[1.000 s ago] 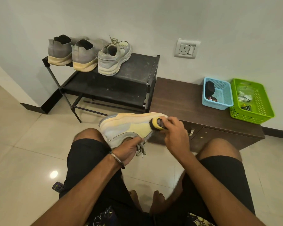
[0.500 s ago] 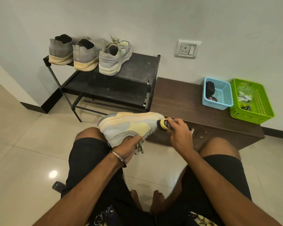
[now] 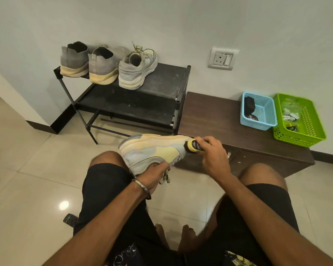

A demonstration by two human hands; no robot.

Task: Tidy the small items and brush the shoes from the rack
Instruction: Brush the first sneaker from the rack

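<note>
A grey and pale-yellow sneaker [image 3: 152,150] lies on its side above my knees, sole toward the rack. My left hand [image 3: 154,174] grips it from below at the opening, laces dangling by the fingers. My right hand [image 3: 212,152] holds a small yellow brush with black bristles [image 3: 192,146] against the sneaker's toe end. On the top shelf of the black rack [image 3: 165,81] stand the matching sneaker [image 3: 136,71] and a pair of grey knit shoes [image 3: 88,62], heels toward me.
A low brown cabinet [image 3: 215,120] stands right of the rack, bearing a blue basket [image 3: 258,112] with dark items and a green basket [image 3: 300,120] with small items. A wall socket [image 3: 222,58] sits above. A remote control [image 3: 70,219] lies on the tiled floor.
My right hand has slid the brush rightward along the sneaker to its toe end. The left hand keeps its grip, and the shoe has barely shifted.
</note>
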